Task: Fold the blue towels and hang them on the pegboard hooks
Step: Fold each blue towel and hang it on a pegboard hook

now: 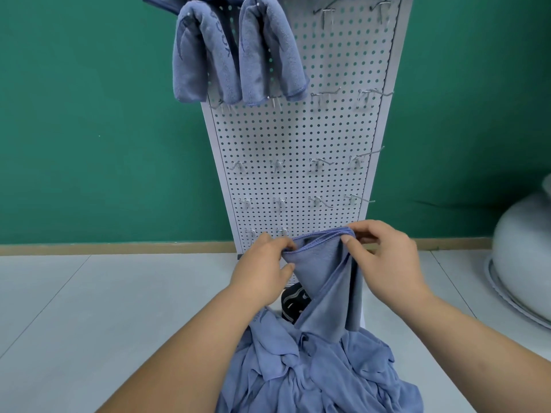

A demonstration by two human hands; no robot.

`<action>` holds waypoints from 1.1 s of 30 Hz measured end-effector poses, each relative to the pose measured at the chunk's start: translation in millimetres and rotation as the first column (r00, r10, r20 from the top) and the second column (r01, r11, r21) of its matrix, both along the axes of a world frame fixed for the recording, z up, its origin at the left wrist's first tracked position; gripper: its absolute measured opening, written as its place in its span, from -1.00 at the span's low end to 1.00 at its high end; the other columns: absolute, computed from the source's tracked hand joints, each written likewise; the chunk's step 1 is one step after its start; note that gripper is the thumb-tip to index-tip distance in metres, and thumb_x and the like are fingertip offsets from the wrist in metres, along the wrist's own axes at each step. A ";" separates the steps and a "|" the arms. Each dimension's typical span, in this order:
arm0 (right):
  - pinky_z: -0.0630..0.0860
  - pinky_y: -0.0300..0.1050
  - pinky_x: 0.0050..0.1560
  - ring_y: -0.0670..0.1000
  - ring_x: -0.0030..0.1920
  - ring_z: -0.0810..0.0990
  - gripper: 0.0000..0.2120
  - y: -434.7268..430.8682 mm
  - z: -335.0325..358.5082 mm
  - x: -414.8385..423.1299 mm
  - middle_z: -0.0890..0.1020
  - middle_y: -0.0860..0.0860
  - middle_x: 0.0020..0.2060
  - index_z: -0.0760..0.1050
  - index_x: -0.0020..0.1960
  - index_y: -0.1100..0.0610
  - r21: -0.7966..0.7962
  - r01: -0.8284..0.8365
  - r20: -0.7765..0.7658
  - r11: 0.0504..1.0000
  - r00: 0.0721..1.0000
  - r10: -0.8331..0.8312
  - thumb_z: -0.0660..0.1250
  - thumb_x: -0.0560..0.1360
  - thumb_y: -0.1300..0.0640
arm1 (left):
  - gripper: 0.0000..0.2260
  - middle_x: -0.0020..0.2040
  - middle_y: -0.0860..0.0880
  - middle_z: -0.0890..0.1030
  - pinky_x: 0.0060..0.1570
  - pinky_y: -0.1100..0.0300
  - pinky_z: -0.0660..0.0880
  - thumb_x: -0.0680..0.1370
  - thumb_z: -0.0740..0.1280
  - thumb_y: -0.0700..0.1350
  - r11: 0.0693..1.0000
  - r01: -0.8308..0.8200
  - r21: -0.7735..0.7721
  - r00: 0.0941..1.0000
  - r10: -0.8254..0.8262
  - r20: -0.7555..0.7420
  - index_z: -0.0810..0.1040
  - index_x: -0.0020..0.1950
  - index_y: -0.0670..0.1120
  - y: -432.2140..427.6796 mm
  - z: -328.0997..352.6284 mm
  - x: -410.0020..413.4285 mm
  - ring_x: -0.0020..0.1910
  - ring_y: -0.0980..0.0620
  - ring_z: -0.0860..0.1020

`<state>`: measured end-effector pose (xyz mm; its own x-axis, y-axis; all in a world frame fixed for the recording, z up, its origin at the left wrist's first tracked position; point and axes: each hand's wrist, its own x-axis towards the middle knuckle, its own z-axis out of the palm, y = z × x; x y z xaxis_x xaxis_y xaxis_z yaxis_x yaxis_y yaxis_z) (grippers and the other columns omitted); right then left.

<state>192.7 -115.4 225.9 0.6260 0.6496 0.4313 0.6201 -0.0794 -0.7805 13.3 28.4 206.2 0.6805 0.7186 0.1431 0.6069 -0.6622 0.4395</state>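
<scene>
Your left hand [262, 263] and right hand [387, 257] each pinched the top hem of a blue towel [325, 272], held up above the heap of towels [313, 374] below. Matching the corners squarely looked the thing before folding. Empty hooks [319, 163] stood on the pegboard [298, 135] just behind; two folded towels [205, 55] hung top left, leaving room rightward.

Both hands, left hand [262, 265] and right hand [387, 257], pinch a blue towel's [325, 281] top edge before the pegboard [298, 174] (two folded towels [238, 52] hang above)
</scene>
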 end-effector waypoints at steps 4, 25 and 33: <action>0.43 -0.53 -0.09 -0.26 -0.08 0.63 -0.89 -5.8 3.5 13.7 0.69 -0.20 -0.08 0.66 0.03 -0.04 -0.021 -0.017 0.068 1.000 0.998 0.018 0.48 0.57 0.15 | -0.80 0.07 0.05 0.46 0.03 0.00 0.55 0.66 0.33 0.08 0.997 0.010 0.082 0.995 -0.001 -0.104 0.57 0.28 0.13 6.0 -0.9 -4.1 0.09 -0.05 0.54; 0.57 0.11 0.09 0.04 -0.05 0.66 -0.92 -12.1 -1.0 30.5 0.70 -0.09 -0.11 0.47 0.08 -0.07 -0.165 -0.240 -0.054 0.957 0.971 0.234 0.28 0.69 0.11 | -0.77 -0.20 0.16 0.60 -0.14 0.07 0.58 0.49 0.56 0.01 0.995 -0.098 -0.018 0.972 0.100 0.215 0.50 -0.13 0.09 13.6 17.2 -11.1 -0.21 0.09 0.58; 0.58 -0.04 0.04 -0.03 -0.04 0.65 -0.85 -7.3 -7.4 0.6 0.67 -0.15 -0.07 0.52 0.10 -0.12 -0.164 -0.381 0.059 0.910 0.917 0.394 0.35 0.67 0.14 | -0.57 0.23 0.18 0.52 0.35 0.03 0.45 0.52 0.48 0.15 0.953 0.240 -0.183 0.970 -0.242 0.008 0.48 0.35 0.19 -1.4 17.3 -7.9 0.27 0.11 0.46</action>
